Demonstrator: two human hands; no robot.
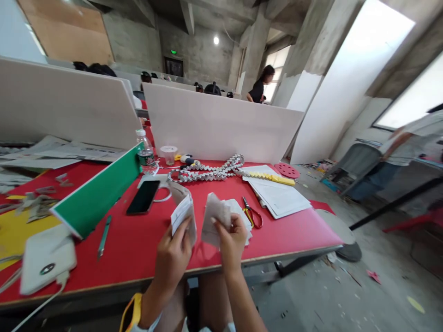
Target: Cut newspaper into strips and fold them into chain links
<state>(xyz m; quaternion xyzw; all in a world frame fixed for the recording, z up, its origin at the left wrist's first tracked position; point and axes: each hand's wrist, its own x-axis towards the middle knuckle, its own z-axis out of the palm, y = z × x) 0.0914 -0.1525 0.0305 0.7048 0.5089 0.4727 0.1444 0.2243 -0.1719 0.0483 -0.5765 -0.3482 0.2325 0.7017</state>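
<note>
Near the front edge of the red table, my left hand [175,251] pinches a folded stack of paper [184,212] that stands upright. My right hand [231,235], a short way to the right, grips a smaller piece of folded paper [212,221] between thumb and fingers. The two papers are apart. Behind the right hand lies a pile of white paper pieces [246,226], partly hidden by it. Scissors [255,216] with red and yellow handles rest beside that pile. A folded grey paper chain [214,173] stretches across the table beyond both hands.
A black phone [143,197], a roll of tape [162,193] and a water bottle [146,154] stand left of centre. A green board [100,193] divides the table, with a power bank [48,263] beyond it. Paper sheets [280,198] lie right; white partitions [221,124] rise behind.
</note>
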